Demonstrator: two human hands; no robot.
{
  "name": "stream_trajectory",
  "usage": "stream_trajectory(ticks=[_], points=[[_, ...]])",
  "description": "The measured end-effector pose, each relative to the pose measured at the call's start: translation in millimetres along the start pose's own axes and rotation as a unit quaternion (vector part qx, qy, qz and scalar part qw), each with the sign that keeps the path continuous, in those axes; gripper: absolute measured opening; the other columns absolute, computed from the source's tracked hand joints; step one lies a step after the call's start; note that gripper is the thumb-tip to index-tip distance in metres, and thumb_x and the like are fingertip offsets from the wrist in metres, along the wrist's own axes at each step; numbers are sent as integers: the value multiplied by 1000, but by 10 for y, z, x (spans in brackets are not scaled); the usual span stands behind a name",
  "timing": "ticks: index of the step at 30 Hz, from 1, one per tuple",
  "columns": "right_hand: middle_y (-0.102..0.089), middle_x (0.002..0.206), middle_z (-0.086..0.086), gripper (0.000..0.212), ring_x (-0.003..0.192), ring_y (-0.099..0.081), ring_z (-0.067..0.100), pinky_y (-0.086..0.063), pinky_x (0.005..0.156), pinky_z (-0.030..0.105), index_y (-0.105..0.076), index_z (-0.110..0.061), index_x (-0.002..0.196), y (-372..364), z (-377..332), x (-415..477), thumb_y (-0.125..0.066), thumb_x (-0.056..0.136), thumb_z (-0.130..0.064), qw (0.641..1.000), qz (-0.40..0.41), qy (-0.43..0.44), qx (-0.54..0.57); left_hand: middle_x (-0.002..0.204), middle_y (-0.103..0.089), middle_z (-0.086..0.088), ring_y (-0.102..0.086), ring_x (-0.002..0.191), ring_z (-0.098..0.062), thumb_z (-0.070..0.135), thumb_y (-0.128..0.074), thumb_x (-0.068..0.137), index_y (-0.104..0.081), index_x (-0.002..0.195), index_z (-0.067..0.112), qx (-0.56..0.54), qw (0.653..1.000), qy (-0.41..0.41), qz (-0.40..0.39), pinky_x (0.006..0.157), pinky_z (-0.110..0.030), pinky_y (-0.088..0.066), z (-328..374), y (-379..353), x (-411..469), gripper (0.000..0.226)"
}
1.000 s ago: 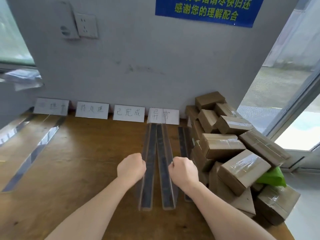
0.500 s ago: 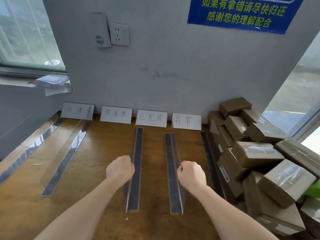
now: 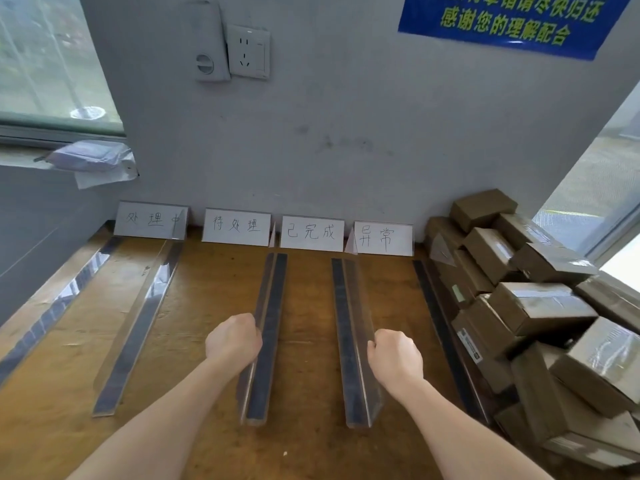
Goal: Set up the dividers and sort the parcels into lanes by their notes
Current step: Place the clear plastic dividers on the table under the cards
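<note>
My left hand [image 3: 232, 341] grips a clear L-shaped divider [image 3: 272, 299] with a dark base strip, standing on the wooden table [image 3: 201, 323]. My right hand [image 3: 394, 355] grips a second such divider [image 3: 346, 306] a lane's width to its right. Their far ends point at the gaps between the white label cards [image 3: 311, 233] leaning on the wall. Two more dividers [image 3: 138, 327] lie angled at the left, and another [image 3: 440, 327] runs along the foot of a pile of brown taped parcels [image 3: 533, 306] at the right.
Several handwritten label cards stand in a row against the grey wall [image 3: 346, 150]. A window ledge with a plastic-wrapped item [image 3: 90, 157] is at the left. A glass door [image 3: 595, 188] is behind the parcel pile.
The two dividers, side by side a second ago, have been spread apart into parallel lanes. My view has shifted left and closer.
</note>
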State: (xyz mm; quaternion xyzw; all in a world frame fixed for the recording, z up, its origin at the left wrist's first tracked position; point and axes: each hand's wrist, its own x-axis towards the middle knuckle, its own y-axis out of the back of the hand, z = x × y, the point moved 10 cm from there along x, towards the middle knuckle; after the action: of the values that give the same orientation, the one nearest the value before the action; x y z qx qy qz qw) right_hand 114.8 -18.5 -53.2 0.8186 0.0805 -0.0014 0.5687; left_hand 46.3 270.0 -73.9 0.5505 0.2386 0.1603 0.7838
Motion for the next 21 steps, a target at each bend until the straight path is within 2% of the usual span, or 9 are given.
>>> stream_trajectory(ticks=[4, 9, 14, 21], points=[[-58, 81, -11, 16, 63, -57, 7, -37, 53, 6, -68, -22, 103, -39, 68, 29, -55, 99, -31, 1000, -15, -12, 4, 85, -54, 4, -54, 77, -20, 23, -40, 100, -51, 87, 19, 4, 1000, 4, -2, 62, -30, -40, -33, -34, 39, 17], [-60, 80, -9, 14, 65, -60, 8, -41, 54, 8, -68, -20, 100, -75, 102, 84, -55, 99, -25, 1000, -25, -15, -11, 82, -53, 5, -54, 73, -17, 20, -44, 100, -56, 94, 18, 12, 1000, 15, -3, 52, -25, -34, -98, -104, 61, 14], [-60, 80, -8, 13, 63, -58, 6, -41, 52, 8, -67, -19, 100, -105, 112, 132, -55, 99, -24, 999, -33, -7, -12, 85, -56, 2, -57, 77, -19, 19, -44, 100, -60, 101, 15, -11, 1000, 21, 0, 58, -28, -39, -101, -123, 57, 16], [-59, 78, -8, 11, 64, -58, 6, -42, 52, 9, -66, -20, 97, -130, 110, 190, -56, 98, -24, 999, -45, -6, -4, 84, -59, 1, -58, 74, -19, 18, -46, 100, -63, 100, 12, -27, 999, 34, 3, 53, -26, -37, -113, -153, 38, 19]])
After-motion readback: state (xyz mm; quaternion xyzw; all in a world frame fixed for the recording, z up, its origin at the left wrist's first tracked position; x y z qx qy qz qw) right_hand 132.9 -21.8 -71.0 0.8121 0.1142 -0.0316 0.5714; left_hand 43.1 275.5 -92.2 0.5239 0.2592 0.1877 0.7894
